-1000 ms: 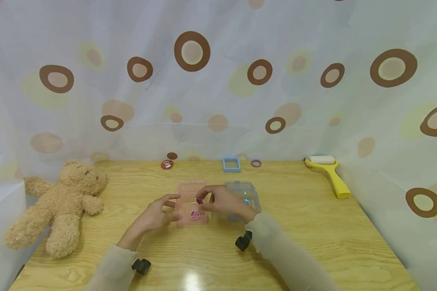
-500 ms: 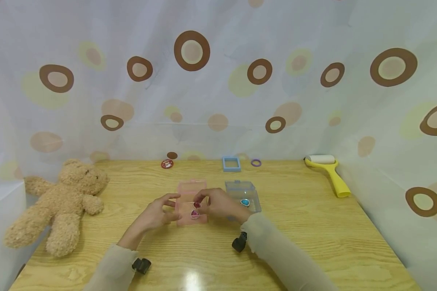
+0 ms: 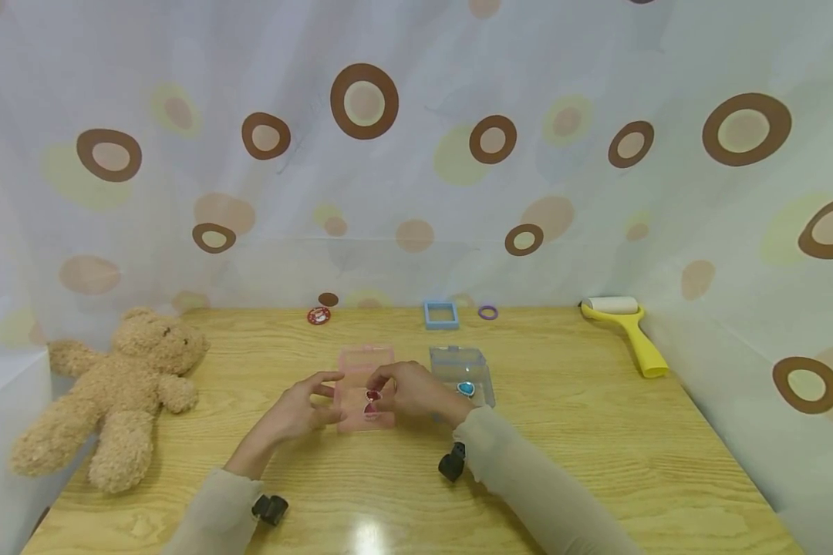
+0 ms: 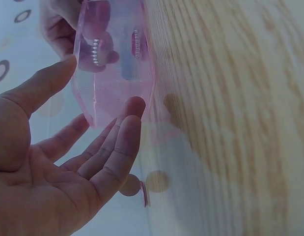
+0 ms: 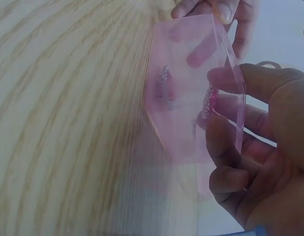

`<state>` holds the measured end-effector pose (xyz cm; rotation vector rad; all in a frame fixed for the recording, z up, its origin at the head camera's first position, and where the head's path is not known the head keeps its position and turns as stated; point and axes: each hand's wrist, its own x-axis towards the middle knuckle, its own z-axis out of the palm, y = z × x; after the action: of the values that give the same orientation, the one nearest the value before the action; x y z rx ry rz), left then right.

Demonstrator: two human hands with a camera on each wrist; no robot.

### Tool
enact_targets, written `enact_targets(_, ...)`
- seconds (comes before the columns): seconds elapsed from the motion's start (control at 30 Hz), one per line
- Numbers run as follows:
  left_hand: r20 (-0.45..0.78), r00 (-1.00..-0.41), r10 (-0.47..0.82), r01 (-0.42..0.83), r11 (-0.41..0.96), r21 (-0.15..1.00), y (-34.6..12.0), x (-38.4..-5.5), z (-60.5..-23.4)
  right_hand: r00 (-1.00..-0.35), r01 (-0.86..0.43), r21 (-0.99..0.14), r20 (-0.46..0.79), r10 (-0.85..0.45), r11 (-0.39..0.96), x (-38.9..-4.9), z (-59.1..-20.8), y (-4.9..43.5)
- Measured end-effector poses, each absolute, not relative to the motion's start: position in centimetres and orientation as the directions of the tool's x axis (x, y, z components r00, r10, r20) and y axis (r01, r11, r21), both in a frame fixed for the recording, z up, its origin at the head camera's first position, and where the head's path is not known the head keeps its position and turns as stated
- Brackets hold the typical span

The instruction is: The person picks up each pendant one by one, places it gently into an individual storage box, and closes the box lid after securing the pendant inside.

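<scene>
Now, R hand (image 3: 416,389) pinches the red gem (image 3: 372,395) btwn thumb & fingertips, just inside the open pink box (image 3: 349,422); pink gem (image 3: 370,410) sits lower in same box. L hand (image 3: 295,411) beside it, fingers loosely spread. Blue gem (image 3: 466,388) in grey box (image 3: 457,357), nearby.

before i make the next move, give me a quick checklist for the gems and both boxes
1. Grip on the red gem: ok, the right hand pinches it.
2. Lid of the pink box open: ok, tipped back.
3. Pink box steadied: cannot tell; the left hand is at its side, pressure not visible.
4. Red gem set down: not ok, it is held higher than the pink gem.
5. Blue gem in the clear blue box: ok.
</scene>
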<state>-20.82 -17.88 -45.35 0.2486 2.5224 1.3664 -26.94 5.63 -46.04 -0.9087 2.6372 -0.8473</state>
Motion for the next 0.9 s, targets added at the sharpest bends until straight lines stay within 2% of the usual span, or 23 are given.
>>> enact_targets(0.43,-0.154,-0.953,0.26,0.012,0.541,0.841,-17.8,-20.8,-45.5,-0.771,-0.512,-0.577,-0.018,-0.636,0.636,-26.7,-45.5,6.0)
enact_targets(0.9,-0.147,-0.96,0.236,0.019,0.584,0.812,-18.1,-21.0,-45.3,-0.801,-0.44,-0.689,0.012,-0.598,0.575,-26.8,-44.4,6.7)
